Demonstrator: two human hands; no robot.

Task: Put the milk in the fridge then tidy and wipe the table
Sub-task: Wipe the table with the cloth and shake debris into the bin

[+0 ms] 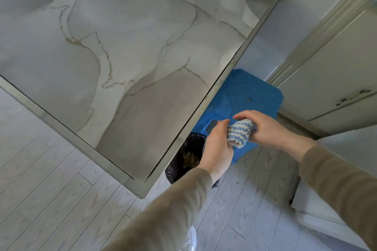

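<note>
A blue-and-white striped cloth [239,132] is bunched up between both my hands, off the right edge of the table. My right hand [265,128] grips its far side with the fingers curled over it. My left hand [217,149] holds its near side. The marble-patterned table [122,47] fills the upper left, and nothing lies on the part in view. No milk and no fridge interior are in view.
Under the cloth stands a blue plastic stool [244,96]. A bin with a black liner [187,157] sits by the table's right edge, with scraps inside. White cabinet doors [336,77] stand at the right. Pale wood-look flooring [51,189] runs below.
</note>
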